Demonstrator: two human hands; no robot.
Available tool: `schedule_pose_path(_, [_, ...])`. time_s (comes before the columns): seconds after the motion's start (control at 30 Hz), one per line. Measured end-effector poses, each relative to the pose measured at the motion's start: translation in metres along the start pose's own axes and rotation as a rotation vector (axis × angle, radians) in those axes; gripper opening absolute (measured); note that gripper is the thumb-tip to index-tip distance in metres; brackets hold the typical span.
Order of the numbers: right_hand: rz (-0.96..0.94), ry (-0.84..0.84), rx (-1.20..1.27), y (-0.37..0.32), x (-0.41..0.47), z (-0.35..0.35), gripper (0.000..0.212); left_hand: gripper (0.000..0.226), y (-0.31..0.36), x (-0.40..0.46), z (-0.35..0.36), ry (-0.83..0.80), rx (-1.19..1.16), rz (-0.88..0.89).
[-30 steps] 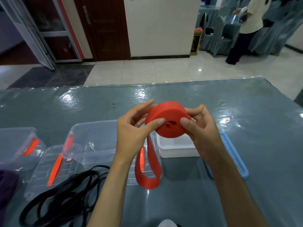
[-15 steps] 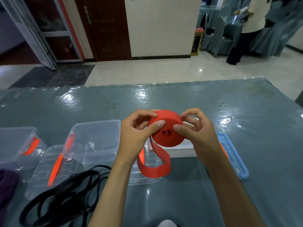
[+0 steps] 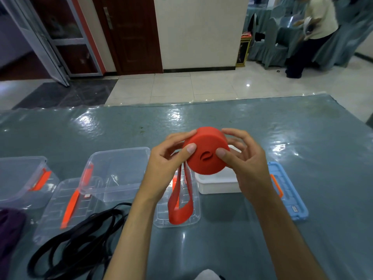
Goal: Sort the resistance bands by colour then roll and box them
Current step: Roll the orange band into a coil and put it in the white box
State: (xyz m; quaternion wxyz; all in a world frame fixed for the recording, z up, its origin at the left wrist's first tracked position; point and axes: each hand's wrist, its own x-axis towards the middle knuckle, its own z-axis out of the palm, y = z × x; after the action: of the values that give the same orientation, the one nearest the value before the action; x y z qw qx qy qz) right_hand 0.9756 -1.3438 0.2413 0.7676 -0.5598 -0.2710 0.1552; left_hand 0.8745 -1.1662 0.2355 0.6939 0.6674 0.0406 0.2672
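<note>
On the grey-green worktop, black bands lie in a loose heap left of the white box, near the front edge, with a purple band further left. Two clear boxes stand left of the white box, their clear lids with orange clasps lying flat beside them; nothing shows inside. A blue lid lies right of the white box. Above the white box, the left hand and right hand grip the red band roll, fingers curled round its rim, thumbs on its face. Its loose tail hangs longer and straighter than half a second ago.
</note>
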Motion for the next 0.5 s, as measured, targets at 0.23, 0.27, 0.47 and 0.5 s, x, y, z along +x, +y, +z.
schedule_pose_path(0.23, [0.072,-0.100,-0.063,-0.004,0.002,0.001,0.036,0.027,0.003,0.002,0.005,0.107,-0.011,0.079])
schedule_pose_path(0.27, [0.069,-0.119,-0.053,-0.006,0.002,0.000,0.038,0.024,0.002,0.001,0.005,0.114,-0.028,0.074])
schedule_pose_path(0.47, [0.014,-0.069,0.005,-0.001,0.003,0.002,0.040,0.035,0.001,-0.002,-0.010,-0.032,0.019,0.018])
schedule_pose_path(0.5, [0.038,-0.078,-0.004,0.000,0.002,0.002,0.034,0.034,0.002,-0.002,-0.010,-0.007,0.018,0.026])
